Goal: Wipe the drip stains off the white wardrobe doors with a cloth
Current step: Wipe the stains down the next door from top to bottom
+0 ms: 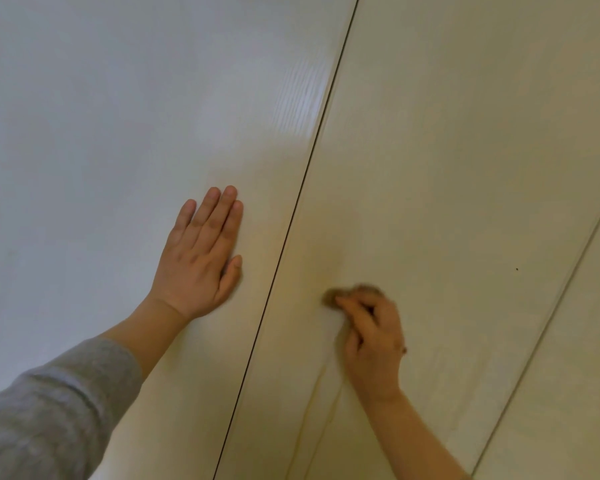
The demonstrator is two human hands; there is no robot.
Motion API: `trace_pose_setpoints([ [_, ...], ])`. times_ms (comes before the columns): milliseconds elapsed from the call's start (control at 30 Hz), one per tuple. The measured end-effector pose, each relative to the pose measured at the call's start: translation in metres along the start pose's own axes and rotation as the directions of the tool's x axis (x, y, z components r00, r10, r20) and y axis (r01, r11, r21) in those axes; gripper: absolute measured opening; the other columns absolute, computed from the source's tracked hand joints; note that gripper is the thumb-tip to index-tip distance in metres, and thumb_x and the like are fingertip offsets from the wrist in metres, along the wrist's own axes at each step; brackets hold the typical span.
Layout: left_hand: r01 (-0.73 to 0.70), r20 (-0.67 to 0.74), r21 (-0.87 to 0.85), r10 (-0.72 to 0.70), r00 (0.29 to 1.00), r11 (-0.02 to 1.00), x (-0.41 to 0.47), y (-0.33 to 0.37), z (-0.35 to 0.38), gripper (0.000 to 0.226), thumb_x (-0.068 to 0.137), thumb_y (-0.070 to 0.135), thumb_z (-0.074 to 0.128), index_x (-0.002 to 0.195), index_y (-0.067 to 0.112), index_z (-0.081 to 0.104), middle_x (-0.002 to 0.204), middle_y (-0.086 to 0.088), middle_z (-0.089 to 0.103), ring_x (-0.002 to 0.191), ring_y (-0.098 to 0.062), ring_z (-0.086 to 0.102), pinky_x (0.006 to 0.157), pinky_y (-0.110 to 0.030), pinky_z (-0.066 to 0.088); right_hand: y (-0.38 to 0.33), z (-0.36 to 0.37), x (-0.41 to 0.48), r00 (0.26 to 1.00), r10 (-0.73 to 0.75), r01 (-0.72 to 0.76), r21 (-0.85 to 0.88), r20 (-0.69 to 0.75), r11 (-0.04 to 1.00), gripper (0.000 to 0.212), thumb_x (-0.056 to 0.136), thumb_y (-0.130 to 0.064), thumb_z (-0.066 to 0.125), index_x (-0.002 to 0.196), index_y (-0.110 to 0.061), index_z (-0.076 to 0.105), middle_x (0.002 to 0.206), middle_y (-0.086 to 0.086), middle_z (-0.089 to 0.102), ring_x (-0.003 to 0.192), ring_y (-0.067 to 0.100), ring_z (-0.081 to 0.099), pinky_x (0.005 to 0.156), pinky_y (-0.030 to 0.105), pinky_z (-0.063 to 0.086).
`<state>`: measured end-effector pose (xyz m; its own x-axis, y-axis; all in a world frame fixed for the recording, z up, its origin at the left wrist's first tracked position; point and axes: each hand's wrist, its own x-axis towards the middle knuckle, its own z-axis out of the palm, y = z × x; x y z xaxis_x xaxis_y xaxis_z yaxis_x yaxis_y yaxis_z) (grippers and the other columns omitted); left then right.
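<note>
Two white wardrobe doors fill the view, split by a dark slanted gap. My left hand [201, 258] lies flat with straight fingers on the left door [101, 150]. On the middle door [447, 150] my right hand [373, 337] grips a small brownish cloth [333, 297] and holds it against the panel; the cloth is blurred and mostly hidden under the fingers. A faint yellowish smear [321, 277] shows on the door just above the cloth. Two thin streaks [321, 400] run down the panel below the hand.
A third door panel [575, 375] begins past a second gap at the right. Two tiny dark specks [517, 269] sit on the middle door near that gap. A bright reflection [302, 98] glares on the left door beside the dark gap.
</note>
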<state>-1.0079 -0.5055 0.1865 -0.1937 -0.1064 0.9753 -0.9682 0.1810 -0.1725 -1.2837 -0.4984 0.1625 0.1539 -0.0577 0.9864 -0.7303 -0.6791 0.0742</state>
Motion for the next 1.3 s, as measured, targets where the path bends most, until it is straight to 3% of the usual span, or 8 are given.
trace_pose_setpoints([
  [100,0.004,0.016,0.008,-0.004,1.000,1.000,0.000,0.000,0.000,0.065,0.097,0.030,0.030,0.153,-0.003,0.023,0.162,-0.020,0.019,0.151,-0.035,0.016,0.123,-0.051,0.011,-0.013,0.000,-0.065,0.992,-0.002,-0.001,0.026,0.124,1.000,0.042,0.102,-0.014,0.038,0.092,-0.003,0.077,0.106,-0.004,0.055,0.102,0.019,0.056,0.101,0.021,0.042],
  [233,0.005,0.034,0.006,-0.005,0.999,1.000,-0.001,0.000,-0.001,0.066,0.097,0.031,0.030,0.154,-0.003,0.021,0.162,-0.020,0.016,0.152,-0.033,0.013,0.123,-0.051,0.009,-0.008,-0.017,-0.058,0.960,-0.041,0.027,0.053,0.276,0.998,0.029,0.089,-0.007,0.050,0.096,-0.011,0.077,0.106,-0.006,0.058,0.104,0.014,0.058,0.097,0.013,0.042],
  [433,0.002,0.020,0.005,-0.002,1.000,1.000,0.000,0.000,-0.001,0.066,0.097,0.031,0.029,0.153,-0.004,0.023,0.162,-0.020,0.016,0.153,-0.032,0.009,0.123,-0.051,0.009,0.024,-0.044,0.072,0.994,0.088,-0.095,-0.094,-0.070,0.991,0.029,0.086,0.007,0.058,0.103,-0.008,0.076,0.103,0.009,0.064,0.097,0.018,0.057,0.085,0.021,0.044],
  [633,0.010,0.037,0.014,-0.010,0.999,1.000,0.000,0.000,-0.001,0.067,0.097,0.031,0.029,0.154,-0.003,0.021,0.163,-0.019,0.014,0.153,-0.030,0.006,0.124,-0.050,0.007,0.009,-0.015,0.006,0.996,0.087,-0.088,-0.042,-0.034,0.995,0.037,0.082,0.007,0.047,0.101,-0.007,0.076,0.108,-0.001,0.061,0.103,0.023,0.058,0.097,0.018,0.039],
  [833,0.011,0.050,0.009,-0.012,0.999,1.000,-0.002,0.000,-0.001,0.067,0.097,0.031,0.029,0.154,-0.003,0.020,0.163,-0.020,0.014,0.153,-0.031,0.006,0.124,-0.049,0.006,-0.004,-0.020,-0.089,0.971,0.074,-0.078,0.010,0.227,0.997,0.034,0.096,-0.014,0.044,0.096,-0.009,0.078,0.108,-0.008,0.054,0.104,0.015,0.058,0.097,0.013,0.042],
  [1067,0.014,0.037,0.001,-0.014,0.999,1.000,-0.001,0.002,-0.002,0.067,0.097,0.030,0.029,0.154,-0.004,0.020,0.163,-0.020,0.014,0.153,-0.033,0.009,0.123,-0.051,0.008,0.040,-0.051,0.046,0.987,0.142,-0.151,-0.124,-0.082,0.981,0.035,0.084,0.004,0.048,0.104,-0.007,0.075,0.105,0.010,0.064,0.099,0.020,0.056,0.092,0.011,0.037],
  [1200,0.017,0.042,0.003,-0.017,0.999,1.000,0.000,0.001,-0.002,0.067,0.097,0.030,0.029,0.154,-0.003,0.018,0.163,-0.020,0.013,0.153,-0.032,0.007,0.124,-0.051,0.007,0.046,-0.039,0.018,0.989,0.107,-0.116,-0.090,-0.103,0.989,0.033,0.085,0.005,0.046,0.098,-0.003,0.075,0.106,0.006,0.063,0.103,0.023,0.057,0.098,0.019,0.039],
  [1300,0.019,0.037,0.003,-0.019,0.999,1.000,0.000,0.001,-0.002,0.067,0.097,0.030,0.029,0.154,-0.003,0.019,0.163,-0.020,0.013,0.153,-0.033,0.008,0.123,-0.051,0.007,0.033,-0.032,-0.055,0.993,0.120,-0.120,-0.052,0.002,0.991,0.035,0.085,0.001,0.043,0.093,-0.004,0.076,0.107,-0.005,0.057,0.105,0.020,0.057,0.101,0.022,0.041],
])
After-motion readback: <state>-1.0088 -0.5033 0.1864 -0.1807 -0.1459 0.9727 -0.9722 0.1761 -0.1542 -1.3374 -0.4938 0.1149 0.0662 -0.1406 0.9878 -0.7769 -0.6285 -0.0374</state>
